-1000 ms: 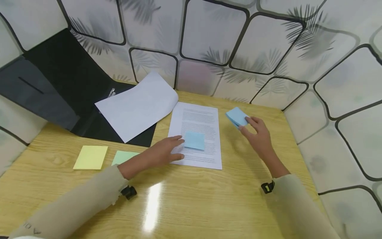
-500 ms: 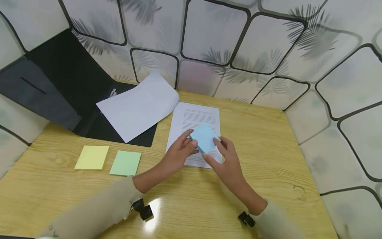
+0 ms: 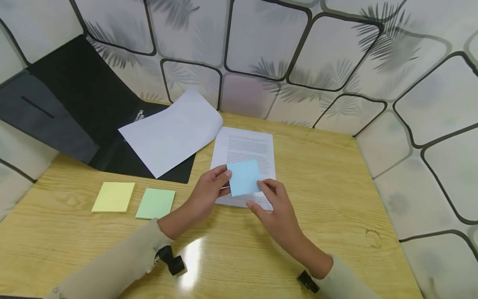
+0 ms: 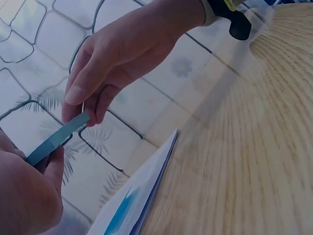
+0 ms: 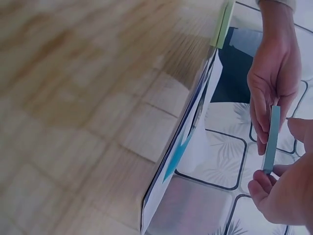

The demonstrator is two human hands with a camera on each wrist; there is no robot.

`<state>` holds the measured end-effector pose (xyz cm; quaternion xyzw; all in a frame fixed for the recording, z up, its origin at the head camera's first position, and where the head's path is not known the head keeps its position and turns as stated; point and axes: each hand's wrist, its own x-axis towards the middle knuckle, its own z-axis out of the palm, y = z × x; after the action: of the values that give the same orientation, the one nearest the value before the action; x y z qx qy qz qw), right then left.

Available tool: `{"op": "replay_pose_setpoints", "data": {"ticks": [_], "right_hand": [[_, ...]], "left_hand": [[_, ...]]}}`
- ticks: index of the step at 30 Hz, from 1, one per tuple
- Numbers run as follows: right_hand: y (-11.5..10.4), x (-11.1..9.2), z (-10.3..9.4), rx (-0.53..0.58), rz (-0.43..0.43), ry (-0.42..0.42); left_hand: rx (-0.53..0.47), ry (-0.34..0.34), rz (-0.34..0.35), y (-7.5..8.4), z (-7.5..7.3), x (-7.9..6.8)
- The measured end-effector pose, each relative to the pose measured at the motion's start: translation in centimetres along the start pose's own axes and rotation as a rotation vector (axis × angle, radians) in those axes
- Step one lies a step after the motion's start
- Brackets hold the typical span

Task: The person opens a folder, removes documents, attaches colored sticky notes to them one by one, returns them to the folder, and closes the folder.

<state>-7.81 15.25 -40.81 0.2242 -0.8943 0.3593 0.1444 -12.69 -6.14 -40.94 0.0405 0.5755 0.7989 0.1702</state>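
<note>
A light-blue pad of sticky notes (image 3: pixel 243 177) is held up over a printed sheet (image 3: pixel 250 143). My left hand (image 3: pixel 204 193) grips its left edge, thumb on top and fingers beneath. At the opposite edge, the curled fingers of my right hand (image 3: pixel 280 211) hold the lower right corner, while the thumb stands off from the pad. Edge-on in the left wrist view, the pad (image 4: pixel 58 139) spans the gap between both hands. Below it, a blue sticky note (image 5: pixel 175 161) shows on the sheet in the right wrist view; from the head it is hidden behind the pad.
A yellow sticky-note pad (image 3: pixel 113 197) and a green one (image 3: pixel 155 203) lie left on the wooden table (image 3: pixel 321 174). Behind them an open black folder (image 3: pixel 112 124) leans on the wall, with a curled white sheet (image 3: pixel 173 133) across it.
My right hand has brought the blue pad leftward over the printed sheet. My left hand has risen from beside the note and taken hold of the pad, which has since turned squarer to the view.
</note>
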Motion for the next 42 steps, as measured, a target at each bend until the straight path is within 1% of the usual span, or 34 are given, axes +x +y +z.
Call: {"op": "replay_pose_setpoints", "data": {"ticks": [5,7,11,14,21,30,33,38,42], "right_hand": [[0.4,0.0,0.2,0.03,-0.075,0.032],[0.6,0.2,0.3,0.053,-0.091,0.035],[0.9,0.5,0.5,0.09,-0.106,0.015],[1.1,0.8,0.6,0.083,-0.124,0.015],[1.5,0.9,0.6,0.087,-0.104,0.017],[1.5,0.9,0.5,0.088,-0.104,0.005],[1.4,0.9,0.4,0.099,-0.109,0.008],[1.4,0.9,0.6,0.134,-0.094,0.025],[1.3,1.0,0.6,0.172,-0.035,0.034]], "left_hand": [[0.012,-0.014,-0.028,0.2,-0.3,0.2],[0.02,-0.01,-0.044,0.4,-0.3,0.2],[0.046,-0.018,-0.062,0.4,-0.5,0.3],[0.059,-0.027,-0.077,0.3,-0.5,0.3],[0.056,-0.053,-0.085,0.0,-0.6,0.3],[0.048,-0.047,-0.098,-0.1,-0.6,0.2],[0.027,-0.07,-0.101,-0.2,-0.7,0.2],[-0.016,-0.127,-0.096,-0.3,-0.8,0.2],[-0.002,-0.159,-0.089,-0.5,-1.0,0.1]]}}
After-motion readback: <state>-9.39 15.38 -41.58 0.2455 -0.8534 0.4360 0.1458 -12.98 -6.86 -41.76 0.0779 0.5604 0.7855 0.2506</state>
